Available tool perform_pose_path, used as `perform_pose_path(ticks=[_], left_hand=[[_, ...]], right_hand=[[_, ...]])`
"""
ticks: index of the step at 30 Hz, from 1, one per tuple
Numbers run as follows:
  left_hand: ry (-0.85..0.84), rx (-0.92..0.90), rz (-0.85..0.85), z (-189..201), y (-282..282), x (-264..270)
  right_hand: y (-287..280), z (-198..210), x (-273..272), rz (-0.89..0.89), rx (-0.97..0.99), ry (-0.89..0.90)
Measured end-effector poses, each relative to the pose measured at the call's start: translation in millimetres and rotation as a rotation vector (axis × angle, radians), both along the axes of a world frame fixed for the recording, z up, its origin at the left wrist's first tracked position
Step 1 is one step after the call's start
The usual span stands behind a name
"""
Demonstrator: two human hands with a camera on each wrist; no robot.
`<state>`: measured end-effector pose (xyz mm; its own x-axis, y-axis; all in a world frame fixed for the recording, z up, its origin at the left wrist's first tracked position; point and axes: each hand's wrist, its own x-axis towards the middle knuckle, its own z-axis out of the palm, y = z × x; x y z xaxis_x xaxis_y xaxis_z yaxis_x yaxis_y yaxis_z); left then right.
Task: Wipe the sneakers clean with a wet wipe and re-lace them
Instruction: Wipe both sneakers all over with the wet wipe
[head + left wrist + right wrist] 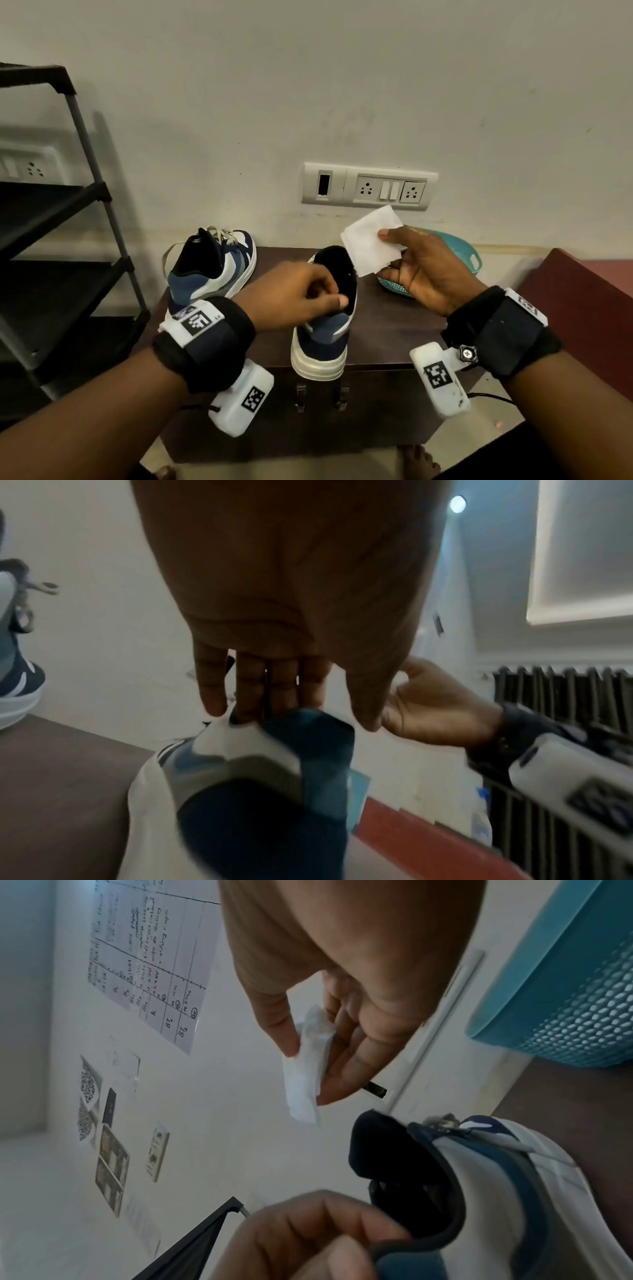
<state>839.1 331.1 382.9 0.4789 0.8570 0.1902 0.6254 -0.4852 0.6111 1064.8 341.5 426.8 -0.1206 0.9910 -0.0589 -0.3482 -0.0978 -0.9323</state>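
A blue, white and navy sneaker (325, 329) stands on the dark brown cabinet (394, 322), heel towards me. My left hand (308, 298) grips its heel collar, fingers inside the opening and thumb outside; the same sneaker (246, 791) (479, 1191) fills the low part of both wrist views. My right hand (407, 260) pinches a folded white wet wipe (371, 240) (306, 1069) between thumb and fingers, above and just right of that shoe. The second sneaker (219, 263), laced with grey laces, stands at the back left of the cabinet.
A teal mesh basket (469, 253) sits at the cabinet's back right, behind my right hand. A black shoe rack (61, 240) stands to the left. A socket panel (370, 186) is on the wall. A dark red surface (582, 291) lies to the right.
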Motion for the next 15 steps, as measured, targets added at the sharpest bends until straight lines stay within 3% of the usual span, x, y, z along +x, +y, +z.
perform_pose_path(ticks=[4,7,10,15], left_hand=[[0.431,0.19,-0.062,-15,-9,13],[0.42,0.223,-0.046,-12,-4,17],[0.221,0.084,-0.019,-6,6,13],[-0.404,-0.268,0.031,8,22,-17]], right_hand=[[-1,-6,7,-0.05,-0.04,0.014],[-3,-13,8,-0.082,-0.03,-0.068],[-3,-23,11,-0.137,0.009,-0.181],[-1,-32,14,-0.246,0.257,-0.48]])
